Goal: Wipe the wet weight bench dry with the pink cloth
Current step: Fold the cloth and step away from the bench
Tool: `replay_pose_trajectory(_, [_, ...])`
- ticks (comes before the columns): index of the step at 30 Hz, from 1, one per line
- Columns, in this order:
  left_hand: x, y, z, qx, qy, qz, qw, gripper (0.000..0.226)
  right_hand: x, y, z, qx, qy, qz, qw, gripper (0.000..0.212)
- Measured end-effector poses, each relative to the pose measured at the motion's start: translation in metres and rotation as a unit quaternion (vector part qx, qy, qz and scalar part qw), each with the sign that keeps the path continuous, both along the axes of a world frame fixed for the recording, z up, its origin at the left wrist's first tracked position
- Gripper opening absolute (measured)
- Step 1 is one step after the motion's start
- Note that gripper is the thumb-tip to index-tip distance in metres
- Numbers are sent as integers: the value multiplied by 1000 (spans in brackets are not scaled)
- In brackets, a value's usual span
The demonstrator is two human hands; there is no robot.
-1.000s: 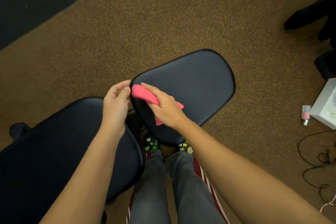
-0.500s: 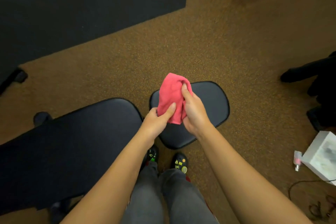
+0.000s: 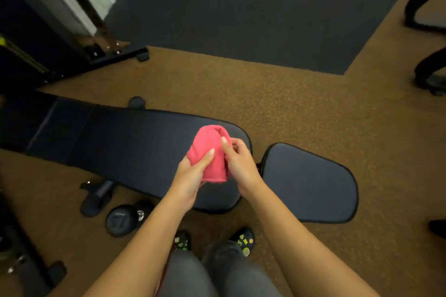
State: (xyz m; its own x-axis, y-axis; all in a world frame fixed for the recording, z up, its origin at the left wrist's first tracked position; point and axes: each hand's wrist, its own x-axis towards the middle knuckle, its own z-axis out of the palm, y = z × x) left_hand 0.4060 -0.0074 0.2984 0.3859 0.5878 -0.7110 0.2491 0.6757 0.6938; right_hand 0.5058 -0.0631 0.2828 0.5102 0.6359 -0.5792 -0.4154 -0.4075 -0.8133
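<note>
The pink cloth is bunched up in the air above the black weight bench. My left hand grips its lower left side, thumb across the front. My right hand pinches its right edge. Below them lies the long back pad, running to the left. The smaller seat pad sits to the right, with a gap between the two pads. The cloth is lifted clear of both pads.
A dumbbell and a bench foot lie on the brown floor at the lower left. A machine frame stands at the upper left beside a dark mat. My shoes stand close to the bench.
The cloth left the seat pad and both hands now hold it up. My view rose and swung left, so the long back pad lies under my hands.
</note>
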Motion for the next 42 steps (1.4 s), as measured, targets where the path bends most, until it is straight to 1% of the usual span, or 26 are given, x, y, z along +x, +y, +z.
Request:
replay_pose_trajectory(4, [-60,24,-3,30,23,70,997,50,-54,33,-1,-10,24,125,992,42])
replay_pose_trajectory(6, [-89,34,-5,36,27,104,994,46,-80,48,-3,-18,44,168,985,45])
replay_pose_trajectory(9, [-136,49,-7,32,25,158,987,34,-123,72,-4,-28,74,214,974,46])
replay_pose_trajectory(12, [-188,63,-12,24,33,193,980,33,-171,95,-5,-43,73,240,967,35])
replay_pose_trajectory(15, [-241,76,-18,6,43,215,976,43,-219,115,-9,-61,80,252,962,25])
replay_pose_trajectory(17, [-269,82,-24,-21,24,244,969,42,-246,125,-14,-70,92,257,959,24])
replay_pose_trajectory(19, [-296,88,-33,-51,-12,287,957,37,-272,133,-19,-85,100,258,957,24])
replay_pose_trajectory(21, [-319,91,-44,-73,-26,320,944,36,-294,138,-28,-96,111,253,956,24])
replay_pose_trajectory(26, [-370,84,-85,-147,-32,359,921,48,-334,141,-68,-154,121,249,948,30])
replay_pose_trajectory(30, [-396,74,-124,-206,-40,379,901,45,-353,140,-105,-212,118,281,929,32])
replay_pose_trajectory(32, [-405,68,-147,-229,-37,388,892,42,-359,141,-130,-234,116,298,918,28])
replay_pose_trajectory(35, [-414,60,-180,-238,-7,381,893,39,-367,143,-169,-266,91,335,899,23])
replay_pose_trajectory(38, [-422,58,-215,-235,19,364,901,39,-375,148,-207,-270,64,367,888,18])
replay_pose_trajectory(42, [-428,63,-264,-224,34,366,903,40,-382,156,-253,-267,39,386,882,22])
